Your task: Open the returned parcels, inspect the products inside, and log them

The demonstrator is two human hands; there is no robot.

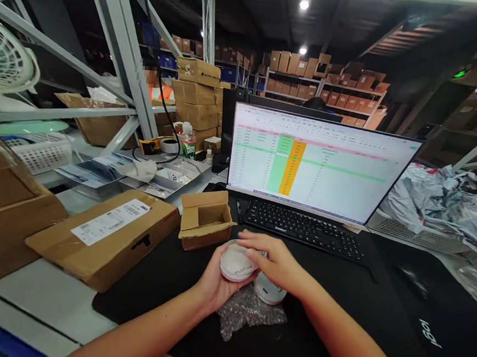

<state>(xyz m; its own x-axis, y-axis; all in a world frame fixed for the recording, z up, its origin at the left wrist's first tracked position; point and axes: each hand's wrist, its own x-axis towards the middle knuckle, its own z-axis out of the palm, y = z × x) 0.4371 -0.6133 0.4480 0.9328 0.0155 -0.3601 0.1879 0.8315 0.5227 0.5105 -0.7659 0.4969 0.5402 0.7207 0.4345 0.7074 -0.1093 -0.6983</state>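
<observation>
A round white disc-shaped case point(237, 262) is held between my two hands above the desk mat. My left hand point(213, 286) cups it from the left and below. From the right, the fingers of my right hand point(275, 258) close over its top and edge. Just beneath my right hand lies a second round white device point(270, 291) with a small dark slot in its side. Crumpled clear bubble wrap point(244, 314) is spread under it and partly under my left hand. Beyond my hands stands a small open cardboard box point(206, 220) with its flaps up.
A monitor point(318, 163) showing a spreadsheet and a black keyboard point(300, 227) stand behind my hands. A labelled carton point(106, 234) lies to the left, a mouse point(414, 281) to the right. White plastic bags point(439, 200) fill a basket; a person's orange garment point(162, 93) shows beyond the frame.
</observation>
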